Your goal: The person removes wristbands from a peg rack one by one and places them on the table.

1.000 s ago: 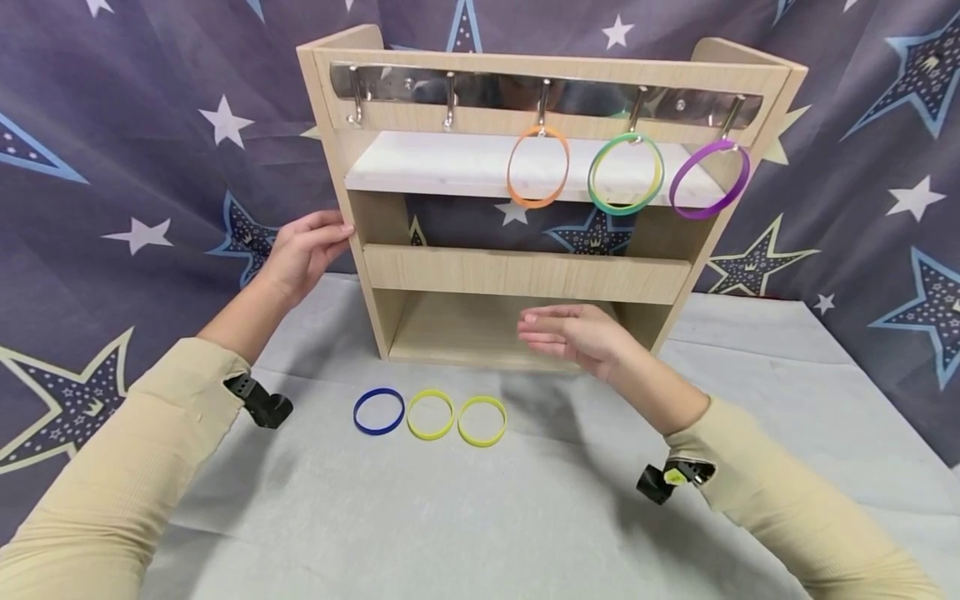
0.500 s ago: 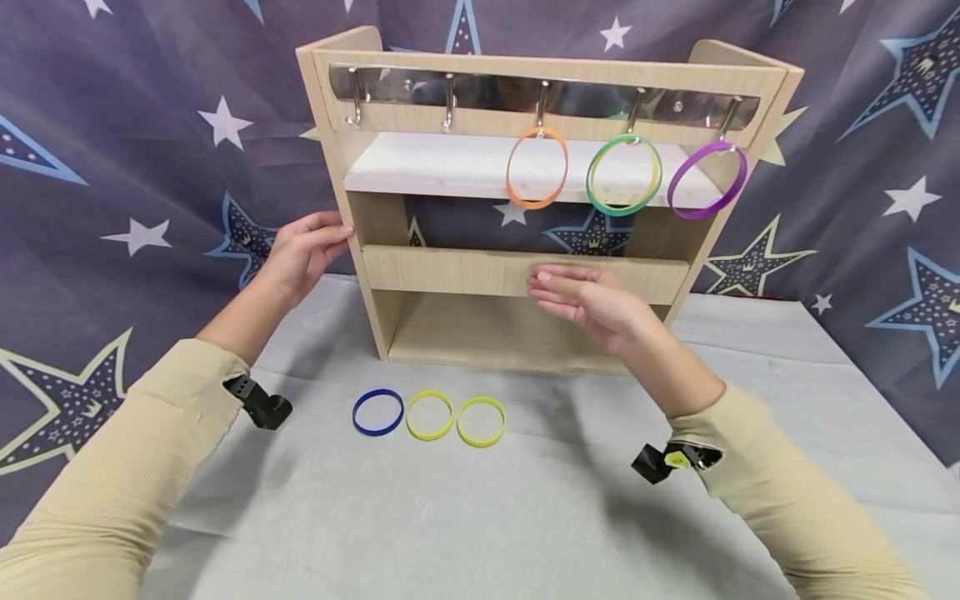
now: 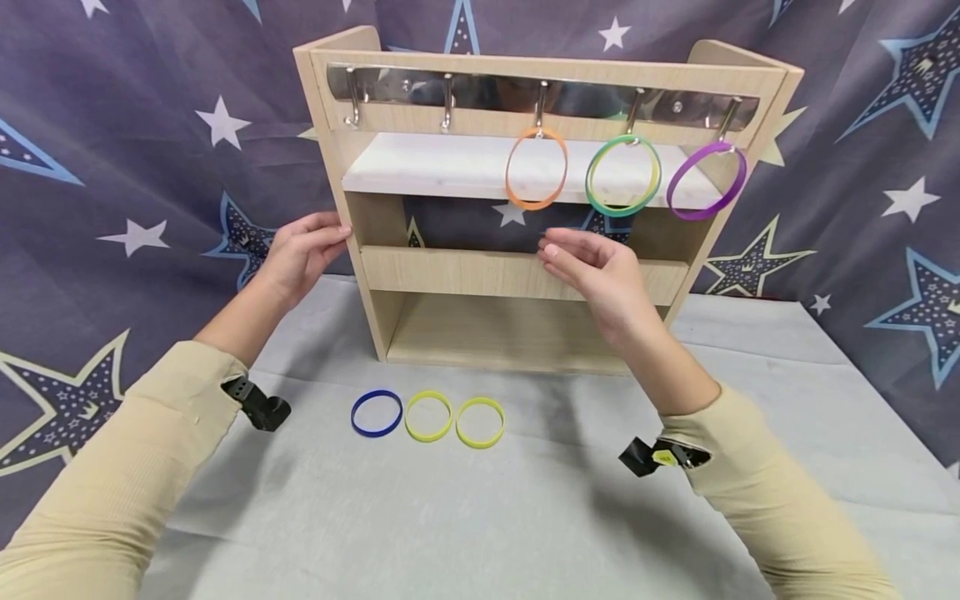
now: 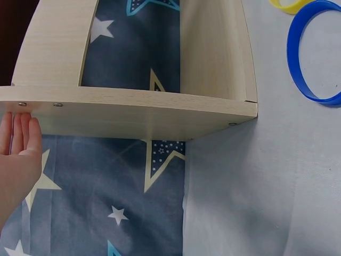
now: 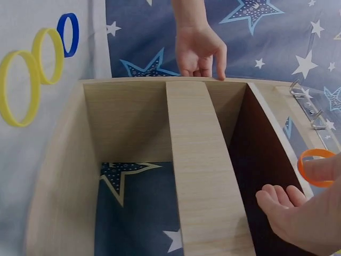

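Note:
My left hand rests its fingers on the left side panel of a light wooden shelf rack; in the left wrist view the fingers look straight. Nothing is held in my right hand, raised before the rack's middle rail with fingers loosely extended. Above it, an orange wristband hangs on the middle hook. A green wristband hangs one hook to the right with a yellow one inside it, and a purple wristband on the rightmost hook. The right wrist view shows the thumb overlapping the orange wristband.
On the grey cloth before the rack lie a blue wristband and two yellow wristbands, one in the middle and one on the right. The metal hook strip has two bare hooks at left. A star-patterned curtain hangs behind.
My right hand has risen from the rack's lower opening to the middle rail, below the orange and green wristbands. My left hand stays on the side panel, and the wristbands have not moved.

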Demonstrator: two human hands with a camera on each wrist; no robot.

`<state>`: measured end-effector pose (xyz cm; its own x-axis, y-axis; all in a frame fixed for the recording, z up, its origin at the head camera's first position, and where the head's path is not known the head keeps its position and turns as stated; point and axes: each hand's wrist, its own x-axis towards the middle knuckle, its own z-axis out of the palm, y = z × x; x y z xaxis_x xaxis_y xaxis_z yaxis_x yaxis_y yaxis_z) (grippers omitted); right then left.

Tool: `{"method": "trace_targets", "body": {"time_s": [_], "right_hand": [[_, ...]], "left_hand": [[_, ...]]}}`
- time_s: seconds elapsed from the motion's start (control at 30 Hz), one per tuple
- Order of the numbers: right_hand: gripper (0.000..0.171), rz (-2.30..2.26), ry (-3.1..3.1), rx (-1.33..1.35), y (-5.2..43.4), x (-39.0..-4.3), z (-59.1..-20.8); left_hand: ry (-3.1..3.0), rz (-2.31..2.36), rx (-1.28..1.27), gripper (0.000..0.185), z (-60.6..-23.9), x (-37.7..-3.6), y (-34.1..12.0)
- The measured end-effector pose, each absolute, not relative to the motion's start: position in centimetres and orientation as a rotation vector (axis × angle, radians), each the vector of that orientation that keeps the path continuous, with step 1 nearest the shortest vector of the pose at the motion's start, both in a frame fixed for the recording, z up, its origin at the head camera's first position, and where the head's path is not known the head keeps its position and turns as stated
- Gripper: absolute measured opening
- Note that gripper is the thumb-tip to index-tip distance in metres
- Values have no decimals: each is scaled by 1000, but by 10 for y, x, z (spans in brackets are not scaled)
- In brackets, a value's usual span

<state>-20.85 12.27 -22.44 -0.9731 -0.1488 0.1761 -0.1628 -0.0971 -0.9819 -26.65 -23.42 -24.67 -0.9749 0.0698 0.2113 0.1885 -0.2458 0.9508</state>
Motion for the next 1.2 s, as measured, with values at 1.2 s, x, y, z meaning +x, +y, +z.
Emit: {"method": "trace_targets", "body": {"time_s": [1.2], "right_hand": [[8, 2751, -1327, 251, 87, -218, -208]], "left_hand": [[-1861, -2406, -318, 9, -248, -267, -234]]}}
